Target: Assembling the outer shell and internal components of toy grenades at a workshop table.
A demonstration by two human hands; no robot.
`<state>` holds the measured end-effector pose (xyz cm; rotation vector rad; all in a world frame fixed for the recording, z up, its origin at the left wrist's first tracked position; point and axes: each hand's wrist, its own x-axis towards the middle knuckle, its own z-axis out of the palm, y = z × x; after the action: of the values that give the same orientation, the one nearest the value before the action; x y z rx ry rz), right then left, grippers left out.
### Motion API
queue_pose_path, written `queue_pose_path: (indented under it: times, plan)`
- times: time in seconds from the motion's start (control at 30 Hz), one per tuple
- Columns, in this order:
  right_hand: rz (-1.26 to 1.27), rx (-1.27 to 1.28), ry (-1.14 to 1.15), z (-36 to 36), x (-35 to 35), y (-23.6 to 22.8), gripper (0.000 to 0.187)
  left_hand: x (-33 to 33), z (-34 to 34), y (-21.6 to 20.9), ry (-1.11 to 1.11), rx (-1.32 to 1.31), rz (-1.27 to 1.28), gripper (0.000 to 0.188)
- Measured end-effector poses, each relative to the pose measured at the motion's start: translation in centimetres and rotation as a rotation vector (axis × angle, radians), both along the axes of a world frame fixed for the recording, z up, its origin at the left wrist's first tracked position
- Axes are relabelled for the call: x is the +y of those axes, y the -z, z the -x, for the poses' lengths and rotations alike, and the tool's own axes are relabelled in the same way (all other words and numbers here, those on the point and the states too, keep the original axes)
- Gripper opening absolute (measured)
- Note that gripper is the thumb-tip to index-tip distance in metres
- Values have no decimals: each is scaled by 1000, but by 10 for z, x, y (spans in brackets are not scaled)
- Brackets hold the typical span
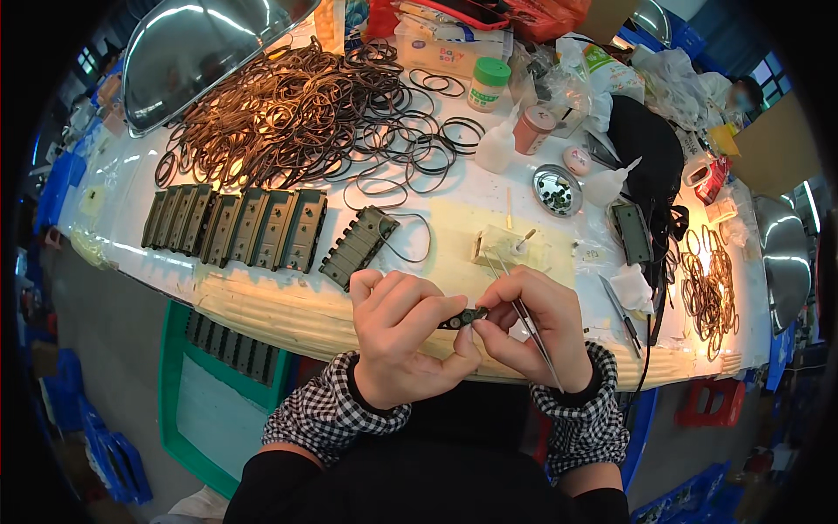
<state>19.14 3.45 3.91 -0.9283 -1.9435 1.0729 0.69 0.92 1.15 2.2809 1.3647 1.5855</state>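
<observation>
Black clothing [419, 467] foremost; toward twelve o'clock, left hand [393, 336] clamps a small dark part [465, 318], long axis eight-to-two — right hand [556, 327], gripping tweezers [532, 330] aimed at eleven, pinches its two-o'clock end

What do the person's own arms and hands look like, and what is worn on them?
Both the left hand and right hand are bare, with no gloves. Each forearm wears a black-and-white checked sleeve cover, loose and wrinkled, with a plain black band at the wrist. Nearer the body, a short bare strip of forearm shows, then a black sleeve.
</observation>
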Motion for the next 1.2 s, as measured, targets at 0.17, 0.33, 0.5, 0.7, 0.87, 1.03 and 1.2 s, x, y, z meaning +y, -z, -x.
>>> queue_pose_path:
  times: [0.17,0.33,0.5,0.7,0.87,1.03,1.2]
  plan:
    - [94,111,-33,-1,2,5,18,-1,1,0,-5,32,-15,27]
    - [41,102,-69,-1,5,1,17,-4,1,-2,-18,52,-30,28]
    - [5,81,-81,-2,7,1,17,-4,0,-2,-18,55,-30,29]
    - [-10,9,-98,-6,7,-6,18,-5,0,-1,37,21,0,28]
    - [-293,-44,234,-15,14,-6,16,-4,7,2,318,-539,514,15]
    - [-653,-373,559,-17,33,2,15,3,8,1,669,-1288,1059,17]
    - [-565,-330,487,-17,37,10,15,6,3,9,699,-1410,1133,16]
